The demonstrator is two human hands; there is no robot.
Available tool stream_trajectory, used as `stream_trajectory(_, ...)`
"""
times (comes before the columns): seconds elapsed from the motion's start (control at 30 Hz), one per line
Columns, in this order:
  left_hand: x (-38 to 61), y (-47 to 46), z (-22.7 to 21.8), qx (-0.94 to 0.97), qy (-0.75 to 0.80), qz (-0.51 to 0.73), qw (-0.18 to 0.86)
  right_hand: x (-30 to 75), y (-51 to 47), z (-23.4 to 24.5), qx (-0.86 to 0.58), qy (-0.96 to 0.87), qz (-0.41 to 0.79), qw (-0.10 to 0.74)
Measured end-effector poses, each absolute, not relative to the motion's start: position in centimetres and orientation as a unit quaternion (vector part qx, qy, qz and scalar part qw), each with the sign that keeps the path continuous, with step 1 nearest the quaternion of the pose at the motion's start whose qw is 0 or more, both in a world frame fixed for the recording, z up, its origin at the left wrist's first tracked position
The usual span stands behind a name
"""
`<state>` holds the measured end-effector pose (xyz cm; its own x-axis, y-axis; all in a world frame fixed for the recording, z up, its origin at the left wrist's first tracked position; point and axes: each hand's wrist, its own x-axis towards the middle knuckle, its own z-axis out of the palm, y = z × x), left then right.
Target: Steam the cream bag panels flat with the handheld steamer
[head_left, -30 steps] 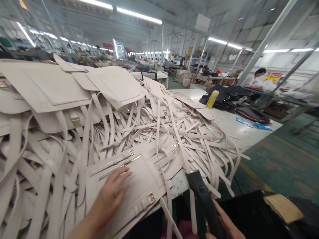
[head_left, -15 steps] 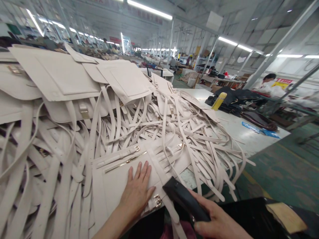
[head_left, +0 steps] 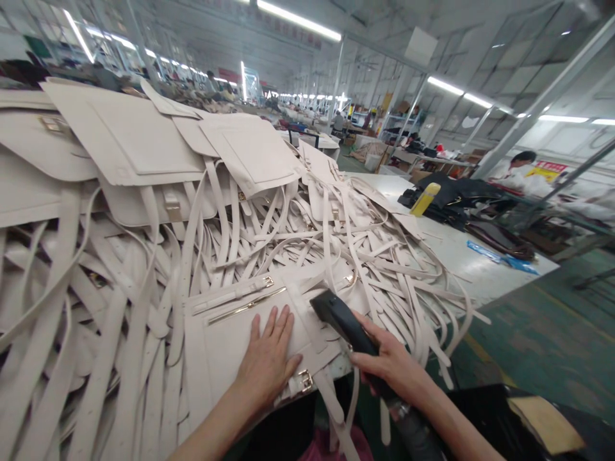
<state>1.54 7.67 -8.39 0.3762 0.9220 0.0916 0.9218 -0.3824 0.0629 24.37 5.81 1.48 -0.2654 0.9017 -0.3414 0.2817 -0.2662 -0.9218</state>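
My left hand (head_left: 269, 358) lies flat, fingers spread, on a cream leather bag panel (head_left: 223, 358). Above the fingertips runs a gold zip (head_left: 247, 306), and a gold buckle (head_left: 304, 381) sits beside the thumb. A black hand-held tool (head_left: 339, 318) with a broad, flat head is gripped in my right hand (head_left: 391, 362); a thick dark hose or cable trails from its lower end. The tool's head is over the panel's right side, near a strap; I cannot tell whether it touches. Straps hang off the table edge below.
Cream bag pieces (head_left: 144, 137) and tangled straps (head_left: 288, 250) are heaped behind and to the left. On the white table (head_left: 446, 250) lie black bags (head_left: 446, 195), a yellow object (head_left: 425, 199) and blue packets (head_left: 500, 257). A person (head_left: 519, 169) is at the far right.
My right hand has moved the tool up and away from the table's near edge, further over the panel. The left hand stays pressed on the panel. The view has shifted slightly.
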Motion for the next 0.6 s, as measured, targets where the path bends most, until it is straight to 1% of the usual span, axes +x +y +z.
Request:
stream_trajectory(0.13,1.4,7.7,-8.5,0.828,0.557,0.062,0.006,26.7,2.6,1.7,-0.548,-0.518,0.638,0.157)
stream_trajectory(0.17,1.4,7.7,-8.6,0.828,0.557,0.064,0.006,26.9,2.1,1.6,-0.552,-0.509,0.645,0.143)
stream_trajectory(0.27,1.4,7.7,-8.6,0.83,0.554,0.064,0.011,26.2,1.9,1.4,-0.56,-0.496,0.648,0.145)
stream_trajectory(0.43,1.4,7.6,-8.4,0.83,0.553,0.07,0.023,24.3,3.3,1.8,-0.53,-0.536,0.63,0.188)
stream_trajectory(0.6,1.2,7.5,-8.4,0.834,0.546,0.075,0.038,25.0,3.6,2.3,-0.539,-0.526,0.647,0.122)
